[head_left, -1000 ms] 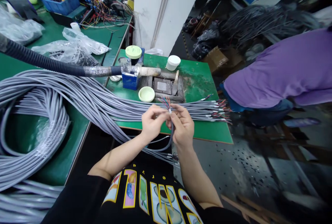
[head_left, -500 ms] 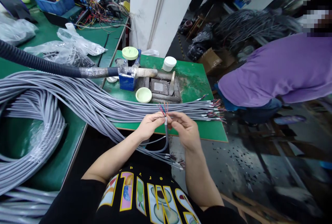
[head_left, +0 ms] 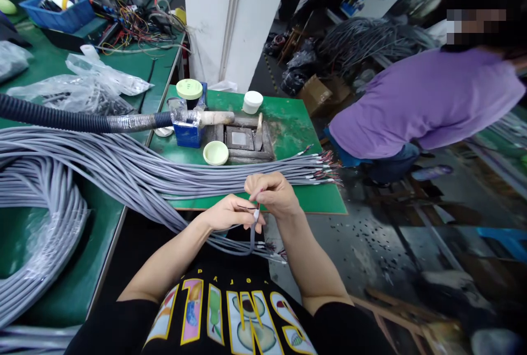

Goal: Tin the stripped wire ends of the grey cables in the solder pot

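My left hand (head_left: 231,213) is closed around the stripped end of a grey cable (head_left: 253,234), just by its white band. Above it, my right hand (head_left: 274,193) pinches the thin coloured wires (head_left: 258,205) that come out of that end; a dark wire runs sideways between the two hands. Most of the wires are hidden by my fingers. Behind the hands a thick bundle of grey cables (head_left: 197,171) lies across the green bench, its frayed ends (head_left: 327,165) at the right. Several more cable ends (head_left: 272,251) hang below my hands.
Beyond the bundle sit a solder pot (head_left: 240,139) with a scraper (head_left: 258,133), a pale green bowl (head_left: 216,153), a white tub (head_left: 252,102) and a blue box (head_left: 188,131). A ribbed hose (head_left: 82,122) crosses from the left. A person in purple (head_left: 420,105) bends at the right.
My right hand has risen above my left and now pinches the wires, which stood fanned upward before. The view has shifted to the right; the person in purple has moved slightly.
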Available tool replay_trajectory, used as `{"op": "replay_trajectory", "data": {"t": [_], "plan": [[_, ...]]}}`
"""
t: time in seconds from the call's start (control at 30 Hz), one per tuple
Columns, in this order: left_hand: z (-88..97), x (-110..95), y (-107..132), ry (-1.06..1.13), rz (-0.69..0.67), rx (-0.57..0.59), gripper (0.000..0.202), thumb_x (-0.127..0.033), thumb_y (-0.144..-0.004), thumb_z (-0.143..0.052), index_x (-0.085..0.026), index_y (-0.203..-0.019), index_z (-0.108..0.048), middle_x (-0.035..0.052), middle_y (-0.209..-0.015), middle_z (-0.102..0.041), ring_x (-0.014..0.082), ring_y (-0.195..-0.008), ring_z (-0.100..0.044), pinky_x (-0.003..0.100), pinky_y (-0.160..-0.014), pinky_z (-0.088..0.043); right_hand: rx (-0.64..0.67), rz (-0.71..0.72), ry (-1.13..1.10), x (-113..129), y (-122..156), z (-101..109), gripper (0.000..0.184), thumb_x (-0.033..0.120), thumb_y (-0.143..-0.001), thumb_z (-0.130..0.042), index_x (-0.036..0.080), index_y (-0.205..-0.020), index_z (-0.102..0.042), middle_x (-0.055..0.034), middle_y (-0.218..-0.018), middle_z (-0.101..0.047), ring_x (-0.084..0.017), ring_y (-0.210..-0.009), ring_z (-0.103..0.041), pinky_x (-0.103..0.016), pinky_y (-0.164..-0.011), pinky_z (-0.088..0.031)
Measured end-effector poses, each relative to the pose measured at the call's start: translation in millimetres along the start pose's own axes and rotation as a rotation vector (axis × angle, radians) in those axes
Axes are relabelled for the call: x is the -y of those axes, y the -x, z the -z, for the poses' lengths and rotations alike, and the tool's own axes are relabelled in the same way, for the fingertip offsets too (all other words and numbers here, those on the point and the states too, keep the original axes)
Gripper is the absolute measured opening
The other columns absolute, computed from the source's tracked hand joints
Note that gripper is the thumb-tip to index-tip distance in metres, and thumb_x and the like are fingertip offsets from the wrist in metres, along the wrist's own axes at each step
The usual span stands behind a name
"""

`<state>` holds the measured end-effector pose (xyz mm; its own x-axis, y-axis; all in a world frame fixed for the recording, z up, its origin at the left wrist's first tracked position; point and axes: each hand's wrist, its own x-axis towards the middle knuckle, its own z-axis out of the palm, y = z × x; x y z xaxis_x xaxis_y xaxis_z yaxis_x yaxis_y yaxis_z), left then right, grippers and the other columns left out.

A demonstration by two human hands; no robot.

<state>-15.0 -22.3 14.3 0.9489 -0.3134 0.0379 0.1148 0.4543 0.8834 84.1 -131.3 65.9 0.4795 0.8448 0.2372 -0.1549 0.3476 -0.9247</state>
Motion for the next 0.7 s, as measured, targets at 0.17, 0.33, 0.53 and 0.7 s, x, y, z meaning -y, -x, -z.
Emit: {"op": "replay_trajectory", "data": {"t": [0.17, 0.33, 0.53, 0.7], "plan": [[6.7, 0, 0, 0.005, -0.033, -0.116, 0.044, -0.052, -0.068, -0.075, -0.009, -0.077, -0.072, 0.0098, -0.067, -0.068, 0.0113, -0.053, -0.055, 0.024, -0.054, -0.044, -0.262, 0.050, -0.043, -2, -5, -9, 0.029, 0.031, -0.060, -0.082, 0.019, -0.046, -0.059, 0.0038, -0.047, -0.042, -0.010, -0.052, -0.041, -0.026, -0.053, -0.034], [9.3, -3, -3, -0.026, -0.084, -0.223, 0.039, -0.048, -0.066, -0.077, -0.011, -0.077, -0.072, 0.0088, -0.068, -0.069, 0.0125, -0.057, -0.058, 0.024, -0.057, -0.045, -0.546, 0.188, 0.034, 9, -10, 12, 0.039, 0.036, -0.066, -0.076, 0.018, -0.048, -0.047, 0.0061, -0.049, -0.036, -0.007, -0.049, -0.035, -0.025, -0.052, -0.035], [3.9, -6, -4, -0.032, -0.076, -0.339, 0.039, -0.046, -0.061, -0.080, -0.010, -0.071, -0.069, 0.0061, -0.063, -0.067, 0.0108, -0.055, -0.056, 0.023, -0.057, -0.043, -0.355, -0.027, 0.611, 26, 4, 22, 0.020, 0.033, -0.071, -0.072, 0.018, -0.058, -0.064, 0.0013, -0.056, -0.057, -0.010, -0.053, -0.047, -0.026, -0.054, -0.037], [-0.6, -3, -10, -0.004, -0.077, -0.342, 0.039, -0.044, -0.058, -0.083, -0.010, -0.068, -0.066, 0.0027, -0.061, -0.065, 0.0098, -0.056, -0.056, 0.023, -0.059, -0.043, -0.266, 0.005, 0.965, 30, 7, -2, 0.016, 0.030, -0.074, -0.069, 0.019, -0.063, -0.069, 0.0006, -0.057, -0.060, -0.012, -0.055, -0.051, -0.027, -0.056, -0.039]]}}
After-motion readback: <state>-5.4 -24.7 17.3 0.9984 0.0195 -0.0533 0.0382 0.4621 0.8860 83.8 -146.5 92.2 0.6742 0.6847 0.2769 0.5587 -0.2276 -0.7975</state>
